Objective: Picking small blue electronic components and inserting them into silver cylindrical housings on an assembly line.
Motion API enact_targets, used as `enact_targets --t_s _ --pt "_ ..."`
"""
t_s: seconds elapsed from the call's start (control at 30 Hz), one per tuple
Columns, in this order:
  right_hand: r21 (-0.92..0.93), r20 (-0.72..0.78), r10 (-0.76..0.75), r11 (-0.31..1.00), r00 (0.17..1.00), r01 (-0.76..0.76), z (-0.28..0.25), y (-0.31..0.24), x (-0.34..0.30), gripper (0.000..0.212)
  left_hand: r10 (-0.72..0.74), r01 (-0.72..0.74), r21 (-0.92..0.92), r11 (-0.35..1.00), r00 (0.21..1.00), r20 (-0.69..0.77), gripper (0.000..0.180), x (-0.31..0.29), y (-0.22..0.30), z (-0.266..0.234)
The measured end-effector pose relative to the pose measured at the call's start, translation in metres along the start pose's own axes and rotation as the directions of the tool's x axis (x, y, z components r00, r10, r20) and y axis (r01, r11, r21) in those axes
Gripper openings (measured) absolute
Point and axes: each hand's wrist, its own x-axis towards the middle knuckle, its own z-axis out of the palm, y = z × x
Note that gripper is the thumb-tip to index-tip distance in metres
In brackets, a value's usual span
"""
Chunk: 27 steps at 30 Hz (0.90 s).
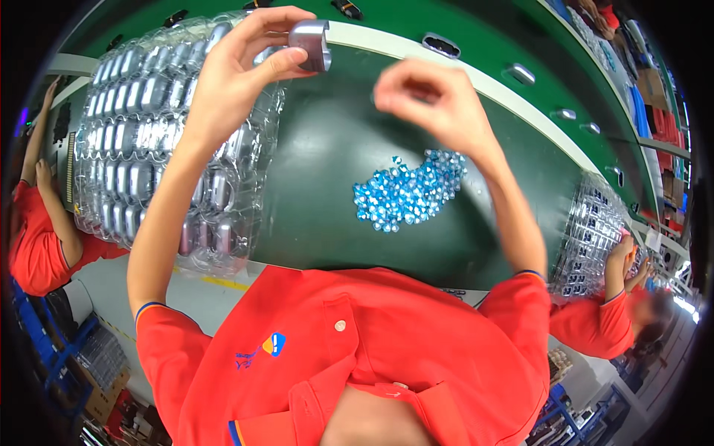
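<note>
My left hand is raised at the upper left, its thumb and fingers gripping a glossy grey plastic casing with a curved, hollow shape. Apart from it, to the right, my right hand hovers with fingers curled and thumb and forefinger brought together. Its fingertips are blurred, and whatever they pinch is hidden. Below that hand a heap of small shiny blue pieces lies on the dark green tabletop. Under my left forearm are clear plastic trays filled with rows of similar grey casings.
A green conveyor belt behind a white rail carries spaced casings, one an open oval shell. At the right stands another clear tray of small parts. Co-workers in red sit on the left and right.
</note>
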Motion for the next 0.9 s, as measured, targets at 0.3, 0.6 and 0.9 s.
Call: enact_targets --t_s 0.3,0.6,0.9 --pt "0.328 -0.376 0.031 0.939 0.926 0.102 0.019 0.005 0.054 0.020 0.160 -0.162 -0.018 0.987 0.985 -0.070 0.036 0.007 0.010 0.006" --pt "0.409 -0.402 0.099 0.909 0.910 0.081 0.023 0.008 0.056 0.018 0.331 -0.319 0.117 0.940 0.938 -0.103 0.037 0.014 0.002 0.005" --pt "0.532 -0.405 0.221 0.846 0.887 0.031 0.030 0.011 0.058 0.021 0.520 -0.493 0.365 0.790 0.854 0.030 0.031 0.016 0.012 0.013"
